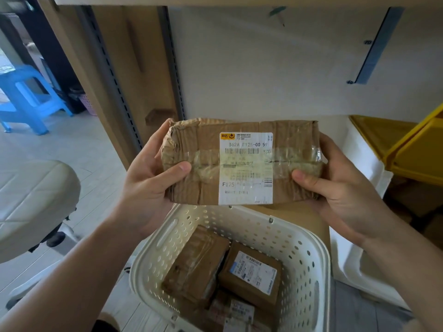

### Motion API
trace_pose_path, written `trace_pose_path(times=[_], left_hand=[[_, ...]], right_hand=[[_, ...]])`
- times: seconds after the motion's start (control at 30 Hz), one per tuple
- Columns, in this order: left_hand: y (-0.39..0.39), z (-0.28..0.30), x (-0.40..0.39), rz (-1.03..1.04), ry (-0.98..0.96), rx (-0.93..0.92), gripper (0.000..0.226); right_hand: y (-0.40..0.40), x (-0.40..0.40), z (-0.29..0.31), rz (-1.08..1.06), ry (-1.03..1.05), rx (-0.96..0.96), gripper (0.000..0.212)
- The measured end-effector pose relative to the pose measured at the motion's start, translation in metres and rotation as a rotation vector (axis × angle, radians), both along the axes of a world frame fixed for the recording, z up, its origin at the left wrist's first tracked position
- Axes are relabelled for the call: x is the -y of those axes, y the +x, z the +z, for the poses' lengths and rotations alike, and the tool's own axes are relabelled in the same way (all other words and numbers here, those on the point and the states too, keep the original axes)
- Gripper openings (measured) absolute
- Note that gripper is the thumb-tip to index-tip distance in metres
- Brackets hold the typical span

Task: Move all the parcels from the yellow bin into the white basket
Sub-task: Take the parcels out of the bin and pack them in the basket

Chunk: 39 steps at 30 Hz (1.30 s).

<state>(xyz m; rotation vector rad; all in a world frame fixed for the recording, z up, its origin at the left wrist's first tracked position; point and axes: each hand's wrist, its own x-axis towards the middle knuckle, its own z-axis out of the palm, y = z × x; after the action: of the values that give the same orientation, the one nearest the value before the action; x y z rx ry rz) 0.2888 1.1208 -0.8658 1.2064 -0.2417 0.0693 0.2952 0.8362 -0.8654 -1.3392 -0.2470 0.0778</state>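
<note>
A crumpled brown cardboard parcel with a white shipping label and clear tape is held level in mid-air. My left hand grips its left end and my right hand grips its right end, thumbs on top. Directly below stands the white perforated basket, with a taped brown parcel and a labelled brown parcel lying inside, over others partly hidden beneath. The yellow bin sits at the right on a white shelf; its inside is not visible.
A white wall panel with blue-grey shelf rails stands behind the parcel. A wooden shelf upright rises at the left. A cream padded chair is at the lower left, and a blue plastic stool stands on the tiled floor beyond.
</note>
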Motion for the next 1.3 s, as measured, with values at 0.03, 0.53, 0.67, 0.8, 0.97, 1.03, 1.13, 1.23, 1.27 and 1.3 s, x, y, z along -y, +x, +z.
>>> trace_pose_path(times=[0.03,0.53,0.67,0.8,0.97,1.03,1.13,1.23,1.27,1.3], left_hand=[[0.000,-0.001,0.000,0.001,-0.002,-0.003,0.076],[-0.010,0.001,-0.001,0.012,0.028,0.124,0.074],[-0.012,0.000,0.003,0.091,0.080,0.139,0.064],[-0.009,-0.005,0.009,0.239,0.169,-0.118,0.035],[-0.003,-0.021,-0.007,0.110,0.314,-0.638,0.017],[-0.005,-0.028,-0.016,0.063,0.350,-0.675,0.019],[-0.010,-0.040,-0.030,-0.014,0.410,-0.695,0.029],[-0.015,-0.058,-0.032,-0.069,0.570,-0.693,0.031],[-0.018,-0.063,-0.026,-0.082,0.620,-0.703,0.031],[-0.019,-0.069,-0.019,-0.090,0.674,-0.709,0.030]], right_hand=[[0.000,0.000,-0.001,-0.001,-0.005,0.001,0.074],[-0.017,0.006,0.006,-0.130,-0.131,0.125,0.099],[-0.023,0.002,0.007,-0.156,-0.185,0.154,0.083],[-0.021,-0.005,0.002,-0.199,-0.280,0.081,0.058],[-0.010,-0.014,-0.019,0.105,-0.528,-0.311,0.090],[-0.007,-0.022,-0.032,0.125,-0.535,-0.375,0.095],[-0.011,-0.030,-0.053,0.189,-0.561,-0.483,0.074],[-0.019,-0.028,-0.078,0.286,-0.774,-0.449,0.082],[-0.023,-0.028,-0.085,0.316,-0.919,-0.349,0.095],[-0.028,-0.030,-0.090,0.366,-1.055,-0.246,0.109]])
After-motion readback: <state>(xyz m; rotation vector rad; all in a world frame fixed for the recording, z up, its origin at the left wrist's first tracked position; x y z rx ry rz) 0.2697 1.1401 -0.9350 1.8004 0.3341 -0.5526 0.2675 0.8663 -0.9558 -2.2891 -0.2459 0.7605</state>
